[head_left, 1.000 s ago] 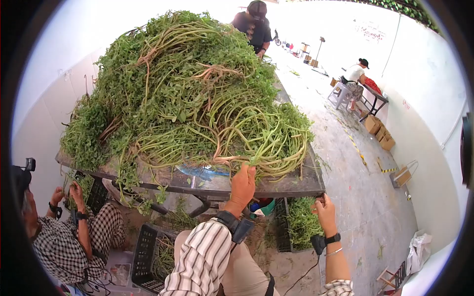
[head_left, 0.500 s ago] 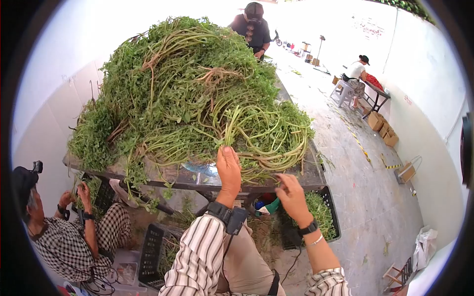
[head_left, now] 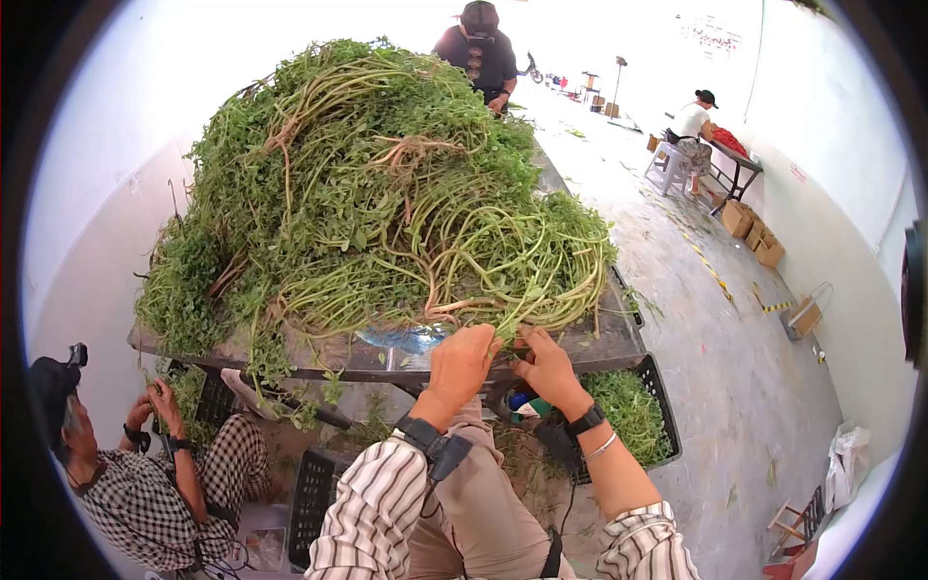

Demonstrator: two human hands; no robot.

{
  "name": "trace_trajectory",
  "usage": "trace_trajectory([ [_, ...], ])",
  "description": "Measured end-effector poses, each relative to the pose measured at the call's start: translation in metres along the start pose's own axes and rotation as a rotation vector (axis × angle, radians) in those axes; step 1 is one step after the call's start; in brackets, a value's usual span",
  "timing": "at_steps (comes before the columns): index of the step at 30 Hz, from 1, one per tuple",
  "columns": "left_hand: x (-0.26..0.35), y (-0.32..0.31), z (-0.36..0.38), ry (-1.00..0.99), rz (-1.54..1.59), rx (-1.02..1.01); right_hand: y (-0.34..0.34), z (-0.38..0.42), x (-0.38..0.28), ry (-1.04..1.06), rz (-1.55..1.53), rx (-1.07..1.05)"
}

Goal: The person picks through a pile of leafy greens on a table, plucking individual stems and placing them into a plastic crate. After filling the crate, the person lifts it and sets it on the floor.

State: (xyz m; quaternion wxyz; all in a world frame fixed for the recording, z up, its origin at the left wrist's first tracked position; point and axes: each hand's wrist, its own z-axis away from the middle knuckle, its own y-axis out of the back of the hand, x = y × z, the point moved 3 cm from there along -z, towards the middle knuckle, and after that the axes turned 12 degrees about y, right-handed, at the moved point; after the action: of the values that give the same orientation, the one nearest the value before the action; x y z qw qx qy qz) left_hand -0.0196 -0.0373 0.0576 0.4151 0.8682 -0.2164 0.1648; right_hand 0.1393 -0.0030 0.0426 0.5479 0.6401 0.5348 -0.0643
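Observation:
A big heap of leafy green plants (head_left: 358, 193), with long stems and some brown roots, is piled on the dark table (head_left: 232, 353). At the front edge, my left hand (head_left: 464, 362) is closed around a small bunch of green stems (head_left: 507, 327). Close beside it on the right, my right hand (head_left: 549, 369) has its fingers curled in a pinch on the same stems; its fingertips are partly hidden. A thick loop of pale stems (head_left: 580, 290) lies just beyond both hands. A shiny blue-white patch (head_left: 406, 338) shows on the tabletop left of my hands.
Below the table, a black crate (head_left: 667, 425) with cut greens stands at right, another black crate (head_left: 309, 503) at left. A person in checkered clothes (head_left: 145, 503) sits at left handling greens; another person (head_left: 478, 58) stands behind the heap. Farther right, someone sits by a table (head_left: 739, 159).
My left hand has lowered toward the table edge with its stems. My right hand has moved up and left, from apart to beside the left one, its fingers now on the stems.

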Motion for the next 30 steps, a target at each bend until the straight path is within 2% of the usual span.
trace_trajectory([
  [1,-0.001,-0.002,-0.001,-0.043,-0.013,0.022,0.002,-0.001,0.01,-0.002,0.003,0.002],
  [4,-0.006,-0.007,0.0,-0.08,-0.016,0.003,0.003,-0.004,0.029,-0.087,-0.508,0.065],
  [6,-0.007,-0.004,-0.003,-0.081,-0.009,-0.034,0.004,-0.004,0.028,-0.141,-0.57,0.06],
  [8,-0.005,-0.003,-0.005,-0.012,-0.062,-0.23,0.006,-0.005,0.029,-0.197,-0.628,0.06],
  [14,-0.017,-0.018,-0.01,0.053,-0.175,-0.266,0.006,-0.004,0.035,-0.263,-0.756,0.119],
  [16,-0.019,-0.021,-0.01,0.076,-0.193,-0.286,0.006,-0.002,0.034,-0.13,-0.852,0.388],
  [21,-0.027,-0.023,-0.016,0.104,-0.256,-0.345,0.005,-0.004,0.022,-0.029,-0.582,0.41],
  [23,-0.029,-0.022,-0.017,0.118,-0.256,-0.368,0.006,-0.011,0.021,-0.098,-0.389,0.3],
  [26,-0.032,-0.017,-0.017,0.118,-0.265,-0.397,0.015,-0.016,0.017,-0.168,-0.349,0.178],
  [30,-0.037,-0.006,-0.016,0.055,-0.254,-0.383,0.011,-0.018,0.028,-0.131,-0.147,0.153],
])
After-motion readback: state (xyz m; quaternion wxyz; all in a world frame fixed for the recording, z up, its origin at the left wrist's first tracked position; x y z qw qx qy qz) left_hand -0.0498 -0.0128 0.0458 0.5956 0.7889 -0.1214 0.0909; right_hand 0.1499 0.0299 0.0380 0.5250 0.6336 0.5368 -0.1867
